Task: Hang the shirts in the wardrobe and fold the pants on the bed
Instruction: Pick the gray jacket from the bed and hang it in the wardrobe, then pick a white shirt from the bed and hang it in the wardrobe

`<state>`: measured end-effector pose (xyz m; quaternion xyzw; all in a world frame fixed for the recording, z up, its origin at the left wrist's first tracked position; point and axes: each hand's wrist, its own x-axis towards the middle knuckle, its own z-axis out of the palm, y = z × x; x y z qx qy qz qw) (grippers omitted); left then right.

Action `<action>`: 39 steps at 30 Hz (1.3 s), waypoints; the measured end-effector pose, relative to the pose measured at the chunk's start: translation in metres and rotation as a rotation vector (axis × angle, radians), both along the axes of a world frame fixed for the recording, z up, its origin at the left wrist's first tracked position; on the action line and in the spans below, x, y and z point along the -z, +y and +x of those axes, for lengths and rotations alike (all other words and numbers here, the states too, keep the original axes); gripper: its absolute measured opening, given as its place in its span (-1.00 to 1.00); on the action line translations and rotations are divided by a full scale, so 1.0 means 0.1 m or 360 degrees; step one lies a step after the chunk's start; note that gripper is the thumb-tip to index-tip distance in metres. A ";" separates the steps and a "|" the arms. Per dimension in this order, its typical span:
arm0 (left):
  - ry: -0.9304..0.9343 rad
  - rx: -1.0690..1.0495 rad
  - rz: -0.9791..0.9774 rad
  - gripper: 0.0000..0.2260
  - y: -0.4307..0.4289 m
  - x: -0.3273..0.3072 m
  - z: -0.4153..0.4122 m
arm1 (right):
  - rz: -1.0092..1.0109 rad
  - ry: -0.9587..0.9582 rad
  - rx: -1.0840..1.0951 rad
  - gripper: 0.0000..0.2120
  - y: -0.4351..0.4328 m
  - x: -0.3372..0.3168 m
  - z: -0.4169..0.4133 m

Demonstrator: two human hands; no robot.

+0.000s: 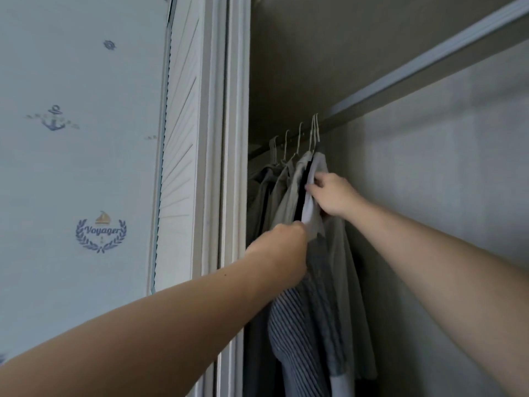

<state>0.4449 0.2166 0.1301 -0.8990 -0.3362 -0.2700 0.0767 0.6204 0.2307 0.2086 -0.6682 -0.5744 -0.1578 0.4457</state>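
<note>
Count: two hands, both bare-armed, both reaching up into the open wardrobe (236,138). One hanging rail (400,77) runs diagonally under the top panel. White hanger hooks (300,136) on the rail: five can be separated, the two rightmost almost touching; the leftmost may be doubled, cannot tell. Garments below them are bunched at the left end of the rail and overlap, so an exact shirt count is not possible lower down.

Task item: light shirt (319,167), pale grey-white, plain, hanging at the right end of the bunch, its shoulder just under the rightmost hooks. A thin dark edge shows just to its left.

Left hand (282,245): fingers curled tight, clamped on the light shirt's front edge lower down. Right hand (333,196): fingers (310,188) closed in a pinch on the same edge higher up, near the shoulder.

Other garments: grey shirts (274,190) to the left of it; a striped shirt (297,325), fine dark and light vertical lines, hanging below the left forearm.

Surroundings: white louvred door (177,167) left of the frame; pale wallpaper (71,173) with an anchor, a ship's wheel and a "Voyager" wreath crest.
</note>
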 end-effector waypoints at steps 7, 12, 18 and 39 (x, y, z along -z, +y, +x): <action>-0.0002 0.0248 0.0525 -0.65 -0.32 0.20 -0.63 | 0.0251 -0.0460 0.0188 -0.36 -0.52 0.38 -0.24; 0.0053 0.0040 0.0743 -0.44 -0.50 0.41 -1.55 | 0.0227 -0.0873 0.0231 -0.34 -0.97 0.69 -0.92; 0.0038 -0.0192 0.0586 -0.31 -0.79 0.92 -2.97 | -0.0028 -0.0969 -0.0087 -0.30 -1.35 1.17 -2.24; -0.0223 -0.1783 -0.0354 -0.36 -4.39 4.03 -7.90 | -0.0607 -0.1160 -0.1969 -0.33 -2.96 4.13 -7.78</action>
